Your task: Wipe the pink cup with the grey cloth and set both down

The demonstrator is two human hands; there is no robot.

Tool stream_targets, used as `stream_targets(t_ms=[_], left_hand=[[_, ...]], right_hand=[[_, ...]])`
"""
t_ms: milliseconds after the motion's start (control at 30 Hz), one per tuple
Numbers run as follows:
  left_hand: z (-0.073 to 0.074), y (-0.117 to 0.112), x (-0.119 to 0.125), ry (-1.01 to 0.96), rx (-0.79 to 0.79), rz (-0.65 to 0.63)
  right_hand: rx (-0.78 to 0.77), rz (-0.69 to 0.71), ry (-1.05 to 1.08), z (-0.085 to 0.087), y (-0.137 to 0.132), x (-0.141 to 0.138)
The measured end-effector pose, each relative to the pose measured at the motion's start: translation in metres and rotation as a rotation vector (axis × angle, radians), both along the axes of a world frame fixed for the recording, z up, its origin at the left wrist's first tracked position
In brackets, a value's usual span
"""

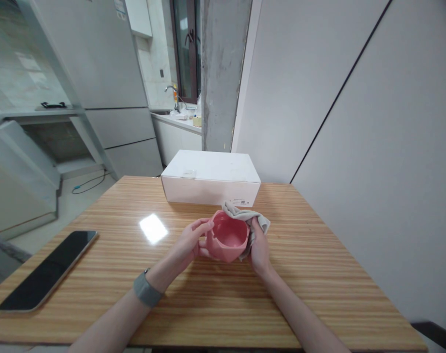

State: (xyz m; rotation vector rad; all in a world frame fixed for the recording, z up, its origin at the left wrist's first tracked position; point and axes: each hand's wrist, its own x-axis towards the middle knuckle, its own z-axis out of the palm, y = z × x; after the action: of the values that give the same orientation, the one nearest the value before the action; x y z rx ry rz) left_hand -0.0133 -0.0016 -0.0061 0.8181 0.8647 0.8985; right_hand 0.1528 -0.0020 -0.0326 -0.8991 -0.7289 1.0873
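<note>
A pink mug (228, 251) is held over the middle of the table, tilted so that its open mouth faces me. My left hand (189, 242) is closed on its left side, around the handle. A light grey cloth (247, 214) drapes over the mug's far right rim and hangs down its right side. My right hand (260, 246) grips this cloth and presses it against the mug's outer wall. The fingertips of my right hand are partly hidden behind the cloth and the mug.
Behind the mug, a white box (210, 189) lies on the striped wooden table (318, 284). At the left edge rests a black phone or tablet (49, 269). A white wall panel (355, 122) stands along the right side. Further back are a fridge (93, 54) and a sink tap (176, 95).
</note>
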Motion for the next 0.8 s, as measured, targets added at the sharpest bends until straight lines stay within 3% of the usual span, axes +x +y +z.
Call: stream_targets(t_ms=[200,367,567,800], left_hand=[[-0.003,0.006,0.000,-0.046,-0.001,0.103],[-0.002,-0.002,0.008,-0.294,0.066,0.174],[0.007,-0.016,0.015,-0.332,0.134,-0.034],[0.006,-0.008,0.005,-0.041,0.037,-0.174]], right_hand=[[0.064,-0.097,-0.161,0.002,-0.013,-0.008],[0.165,-0.218,-0.288,-0.006,-0.022,-0.018],[0.139,-0.257,-0.239,-0.006,-0.016,-0.014],[0.095,-0.201,-0.034,0.006,-0.005,0.002]])
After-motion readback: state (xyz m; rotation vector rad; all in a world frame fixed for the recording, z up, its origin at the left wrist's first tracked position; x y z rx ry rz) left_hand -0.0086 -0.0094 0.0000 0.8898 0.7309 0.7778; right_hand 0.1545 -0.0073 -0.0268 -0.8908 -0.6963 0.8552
